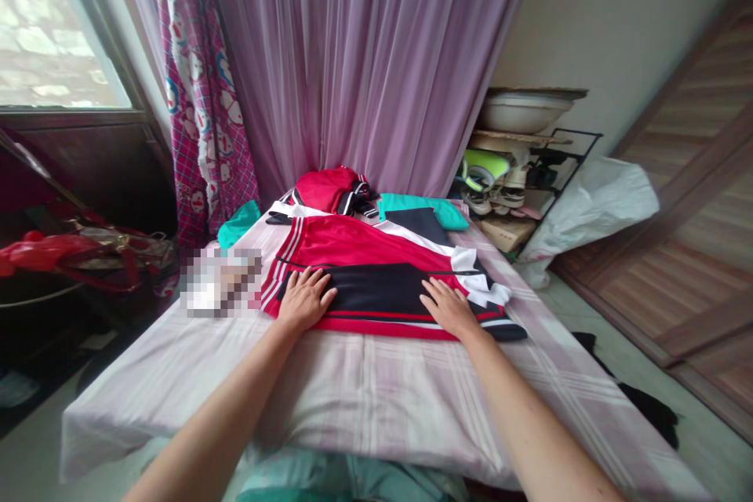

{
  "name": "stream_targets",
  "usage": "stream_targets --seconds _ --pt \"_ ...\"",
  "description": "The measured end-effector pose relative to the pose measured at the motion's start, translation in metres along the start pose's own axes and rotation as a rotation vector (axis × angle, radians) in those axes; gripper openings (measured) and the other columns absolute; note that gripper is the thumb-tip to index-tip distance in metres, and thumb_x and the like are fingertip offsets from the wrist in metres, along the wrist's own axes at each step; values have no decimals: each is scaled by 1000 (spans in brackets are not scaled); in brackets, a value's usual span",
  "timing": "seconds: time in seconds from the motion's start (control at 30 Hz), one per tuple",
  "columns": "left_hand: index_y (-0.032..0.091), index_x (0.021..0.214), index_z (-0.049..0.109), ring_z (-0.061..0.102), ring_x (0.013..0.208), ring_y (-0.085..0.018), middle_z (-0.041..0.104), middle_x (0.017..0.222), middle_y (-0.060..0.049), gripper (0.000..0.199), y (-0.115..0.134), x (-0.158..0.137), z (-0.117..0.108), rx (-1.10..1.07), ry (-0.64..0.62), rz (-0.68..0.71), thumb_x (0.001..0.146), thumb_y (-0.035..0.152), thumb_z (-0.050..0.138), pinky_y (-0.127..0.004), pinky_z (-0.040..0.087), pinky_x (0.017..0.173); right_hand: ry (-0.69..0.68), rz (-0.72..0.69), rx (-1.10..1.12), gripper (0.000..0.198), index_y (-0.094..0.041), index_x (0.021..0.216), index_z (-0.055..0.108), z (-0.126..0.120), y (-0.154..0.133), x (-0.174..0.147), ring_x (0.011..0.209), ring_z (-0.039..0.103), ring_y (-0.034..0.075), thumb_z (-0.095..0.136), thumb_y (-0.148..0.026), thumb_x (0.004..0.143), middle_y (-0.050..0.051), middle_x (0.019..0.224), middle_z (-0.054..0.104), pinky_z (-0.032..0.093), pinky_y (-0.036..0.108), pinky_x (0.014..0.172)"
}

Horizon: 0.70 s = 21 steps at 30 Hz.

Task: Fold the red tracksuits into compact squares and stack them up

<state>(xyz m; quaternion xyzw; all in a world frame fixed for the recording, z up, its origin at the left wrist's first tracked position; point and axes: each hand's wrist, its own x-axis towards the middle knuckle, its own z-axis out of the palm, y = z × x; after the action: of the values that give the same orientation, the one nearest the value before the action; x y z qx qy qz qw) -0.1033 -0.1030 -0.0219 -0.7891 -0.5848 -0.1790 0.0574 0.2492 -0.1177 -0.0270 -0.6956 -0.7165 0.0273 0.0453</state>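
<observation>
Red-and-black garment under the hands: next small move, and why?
Probably slide the right hand outward to flatten the rumpled white edging at the right end of the red-and-black garment. That edging lies bunched right beside the hand, while the black panel looks fairly smooth, and the left hand rests on it, able to steady the cloth.

Cloth, plastic and wood finishes about the surface [365, 380].
Garment [376, 286], inside the near edge: smooth cloth, faint sheen; surface covering: matt, creased cloth; curtain [365, 55], beyond the far edge: thin, softly lustrous cloth; sack [594, 204], past the right edge: crinkled plastic; door [676, 172]: wood-grained.
</observation>
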Motion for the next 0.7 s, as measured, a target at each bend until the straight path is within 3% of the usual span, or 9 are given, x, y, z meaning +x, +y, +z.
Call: stream_targets --seconds 0.2,0.43,0.7 --pt "24 122 71 56 131 -26 70 128 -6 45 -7 -16 0 -114 116 49 101 39 34 -49 35 116 90 -10 16 53 -22 147 50 9 1 0 143 39 25 35 -42 100 9 157 43 30 50 117" --pt "21 125 69 51 136 -32 64 137 -10 42 -6 -25 -6 -3 116 -62 99 42 44 -55 34 115 163 -19 33 46 -23 140 58 13 5 2 140 45 25 42 -38 99 10 151 50 35 48 114" --pt "26 119 73 50 136 -32 67 133 -7 38 -5 -26 -6 -14 91 -57 99 40 43 -56 34 114 316 -78 65 40 -19 126 69 19 10 1 128 57 25 46 -30 95 11 136 64 43 42 109"
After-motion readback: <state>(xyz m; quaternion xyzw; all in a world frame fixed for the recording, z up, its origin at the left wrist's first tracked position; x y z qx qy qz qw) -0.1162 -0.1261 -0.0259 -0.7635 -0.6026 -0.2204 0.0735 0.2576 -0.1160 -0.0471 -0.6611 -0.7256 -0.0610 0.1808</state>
